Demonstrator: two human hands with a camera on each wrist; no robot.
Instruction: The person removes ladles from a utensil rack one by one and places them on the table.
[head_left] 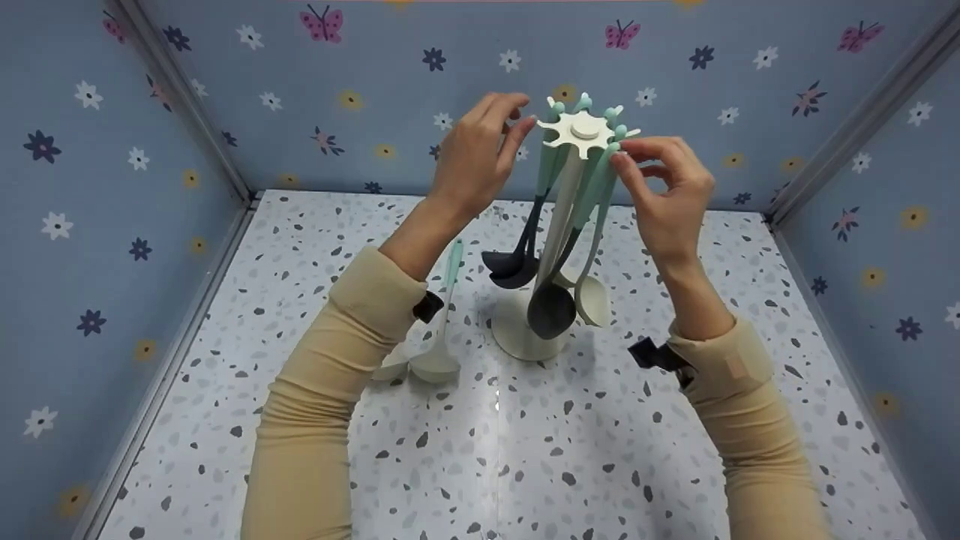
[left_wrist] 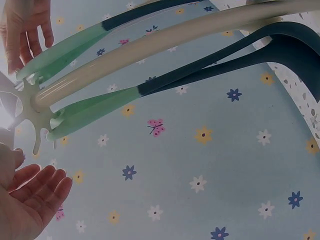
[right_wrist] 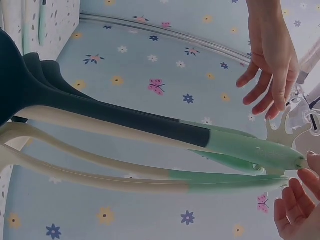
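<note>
From my remote post I had the patterned walls (head_left: 375,75) on three sides, the back one beyond the fingers of both hands. Below them spread the speckled desk (head_left: 420,465), its far edge meeting that wall behind the stand (head_left: 562,210), so the widest open room ran from the fingers toward the wearer.

The stand rose between the hands, its notched top level with the fingertips. The right hand (head_left: 671,191) was the nearer one to the dark spoon (head_left: 552,311), pinching the top of its mint handle between thumb and fingers at the notched rim; how firmly, I could not judge from the right wrist view, where the frame's edge cut the hand off. The left hand (head_left: 476,154), across the top, held nothing, its fingers loosely bent and parted just beside a prong.

The relation that counted, I judged, was the spoon's long axis: from the right fingers it sloped down, leftward and toward the wearer, bowl lowest. Close by under those same fingers hung the pale spoon (head_left: 594,301); the dark ladles (head_left: 517,277) hung below and to the right of the left fingers. A pale ladle (head_left: 435,364) lay on the desk, well below the left fingers.
</note>
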